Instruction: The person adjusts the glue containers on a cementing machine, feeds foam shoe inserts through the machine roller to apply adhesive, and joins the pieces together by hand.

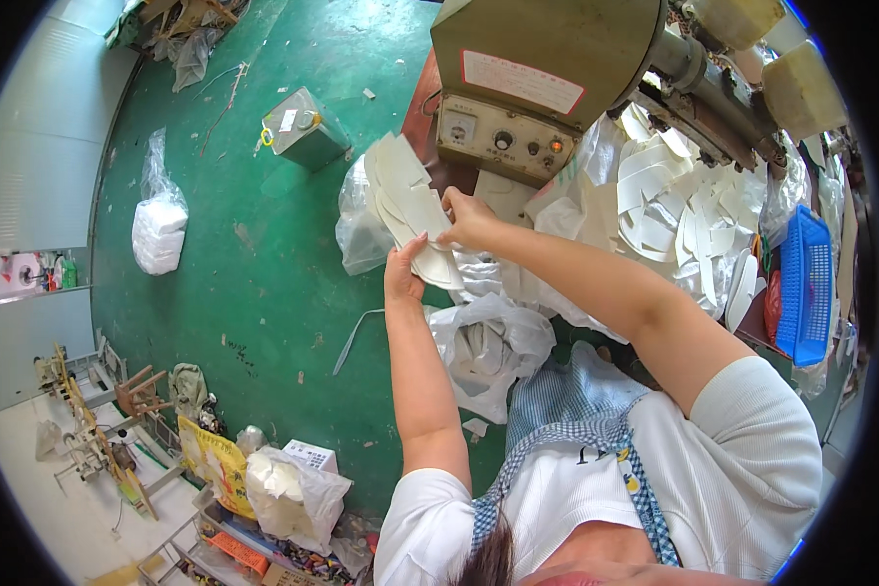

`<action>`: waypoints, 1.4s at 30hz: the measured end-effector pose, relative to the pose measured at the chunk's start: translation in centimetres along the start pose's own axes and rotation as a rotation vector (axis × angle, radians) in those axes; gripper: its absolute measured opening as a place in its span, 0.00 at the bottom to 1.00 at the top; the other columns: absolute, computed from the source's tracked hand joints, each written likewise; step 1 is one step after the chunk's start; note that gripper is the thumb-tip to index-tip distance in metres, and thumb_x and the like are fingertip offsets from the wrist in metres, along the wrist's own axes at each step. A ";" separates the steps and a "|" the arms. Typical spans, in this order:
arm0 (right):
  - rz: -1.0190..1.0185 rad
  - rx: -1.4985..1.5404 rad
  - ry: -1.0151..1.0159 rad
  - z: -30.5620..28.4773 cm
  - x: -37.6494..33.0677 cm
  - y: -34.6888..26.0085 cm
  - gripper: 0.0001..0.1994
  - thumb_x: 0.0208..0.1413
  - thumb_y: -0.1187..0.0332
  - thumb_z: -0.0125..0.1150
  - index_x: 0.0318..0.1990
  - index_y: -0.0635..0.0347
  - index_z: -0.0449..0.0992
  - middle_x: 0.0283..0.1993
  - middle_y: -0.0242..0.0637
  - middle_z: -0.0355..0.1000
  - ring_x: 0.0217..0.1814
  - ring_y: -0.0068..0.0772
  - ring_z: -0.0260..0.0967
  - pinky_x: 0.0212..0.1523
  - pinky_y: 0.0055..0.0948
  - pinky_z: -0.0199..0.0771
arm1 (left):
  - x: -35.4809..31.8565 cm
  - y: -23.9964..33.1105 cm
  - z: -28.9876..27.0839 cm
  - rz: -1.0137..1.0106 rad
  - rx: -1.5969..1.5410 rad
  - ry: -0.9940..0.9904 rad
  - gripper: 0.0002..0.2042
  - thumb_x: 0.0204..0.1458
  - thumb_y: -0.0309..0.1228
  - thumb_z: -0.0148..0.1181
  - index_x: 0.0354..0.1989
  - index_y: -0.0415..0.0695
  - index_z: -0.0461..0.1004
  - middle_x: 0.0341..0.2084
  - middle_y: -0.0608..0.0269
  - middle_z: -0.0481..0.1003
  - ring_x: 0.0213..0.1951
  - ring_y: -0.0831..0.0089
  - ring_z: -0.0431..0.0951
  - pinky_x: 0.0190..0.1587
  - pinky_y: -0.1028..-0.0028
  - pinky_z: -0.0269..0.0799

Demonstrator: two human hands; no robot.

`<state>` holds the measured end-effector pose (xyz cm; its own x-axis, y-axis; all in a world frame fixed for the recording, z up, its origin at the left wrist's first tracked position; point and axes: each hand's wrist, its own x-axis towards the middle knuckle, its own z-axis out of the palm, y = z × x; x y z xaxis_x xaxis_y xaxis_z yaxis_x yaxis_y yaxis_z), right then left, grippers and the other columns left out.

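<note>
Two bare hands are held up around a fanned stack of white insole-shaped pieces [407,200], just in front of and below the olive-green machine [542,73]. The left hand [401,273] is closed on the lower end of the stack, its thumb laid over the near face and its fingers [412,246] tucked behind, so the pieces rise out of its grip and spread toward the machine's left side. The right hand [467,220] is pressed against the stack's right edge, just under the machine's control panel [498,142]; its fingers are curled onto the topmost piece, though how far they wrap around it cannot be told.

Right of the machine's panel, a large heap of similar white pieces [679,210] is piled on the tabletop, and a blue plastic basket [806,283] is set beyond that heap, well apart from the machine. Below the machine, between the forearms, crumpled clear plastic bags [488,342] are bunched. Left of the machine, on the green floor [264,273], a square metal can [305,127] is seen near it, and a bagged bundle of white goods [159,230] lies farther off.
</note>
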<state>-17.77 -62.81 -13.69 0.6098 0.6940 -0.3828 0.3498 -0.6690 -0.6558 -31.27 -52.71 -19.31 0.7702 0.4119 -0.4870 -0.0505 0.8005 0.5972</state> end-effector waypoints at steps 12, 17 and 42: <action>-0.140 0.658 -0.114 -9.9 -19.9 -1.2 0.11 0.47 0.67 0.66 0.23 0.62 0.71 0.19 0.29 0.68 0.18 0.19 0.63 0.21 0.21 0.62 | -19.5 0.7 12.9 0.008 -0.100 -0.181 0.27 0.54 0.30 0.52 0.61 0.34 0.54 0.56 0.50 0.64 0.56 0.56 0.66 0.58 0.59 0.63; -0.041 0.461 -0.178 -16.8 -27.9 5.7 0.12 0.53 0.65 0.58 0.28 0.67 0.77 0.20 0.34 0.72 0.19 0.21 0.69 0.22 0.24 0.65 | -22.7 -5.9 20.8 -0.120 0.104 -0.156 0.26 0.51 0.23 0.55 0.60 0.35 0.56 0.54 0.51 0.66 0.53 0.58 0.69 0.56 0.61 0.67; 0.059 1.626 0.147 -40.3 -50.9 28.6 0.07 0.52 0.70 0.54 0.32 0.66 0.69 0.28 0.46 0.73 0.15 0.20 0.60 0.12 0.16 0.51 | -31.3 -26.6 45.5 -0.130 0.181 -0.157 0.24 0.50 0.24 0.56 0.57 0.36 0.61 0.51 0.56 0.69 0.51 0.62 0.70 0.54 0.64 0.68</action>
<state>-10.16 -128.01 13.22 0.6863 0.5854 -0.4316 -0.6919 0.3426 -0.6355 -25.11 -106.72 9.03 0.8526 0.2272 -0.4705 0.1586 0.7455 0.6473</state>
